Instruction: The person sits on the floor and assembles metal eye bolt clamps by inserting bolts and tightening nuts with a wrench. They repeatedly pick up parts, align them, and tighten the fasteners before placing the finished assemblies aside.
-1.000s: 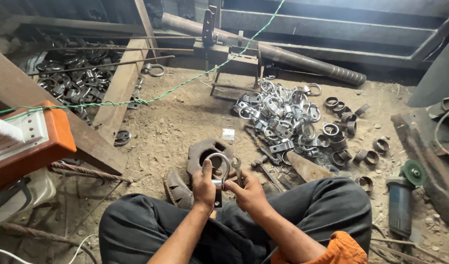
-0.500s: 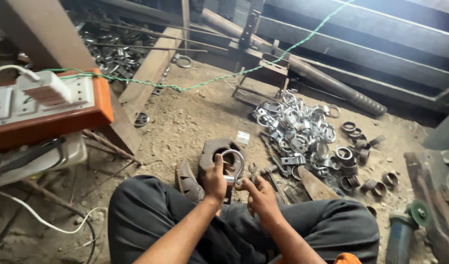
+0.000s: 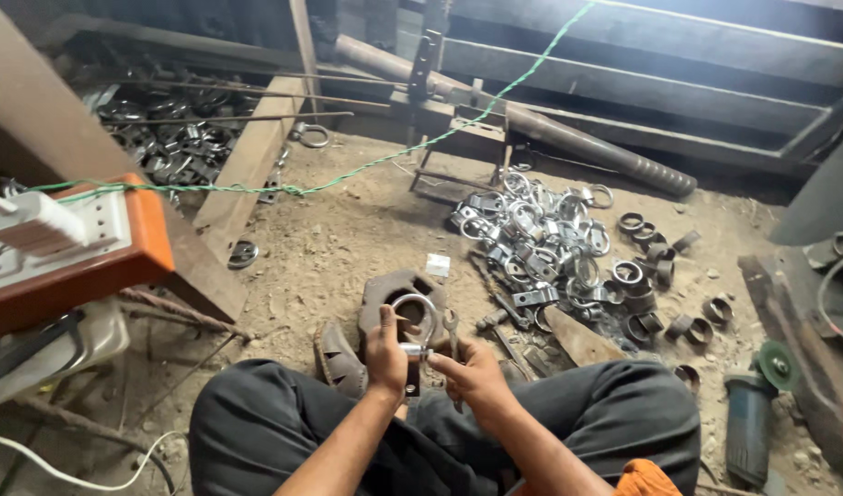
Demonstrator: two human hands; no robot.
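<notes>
- Left hand (image 3: 385,354) sits about 6 o'clock in the shot, forearm coming up from 7 o'clock, wrist straight, fingers curled tight with the thumb up top.
- Right hand (image 3: 474,372) is just beside it toward 3 o'clock, forearm running in from 5 o'clock, fingers pinched and pointing at the left.
- Both arms bare, elbows bent, hands nearly touching over crossed legs in dark trousers.

Bare dirt floor (image 3: 348,248) lies open ahead-left — clamp pile (image 3: 541,239) crowds the right.
</notes>
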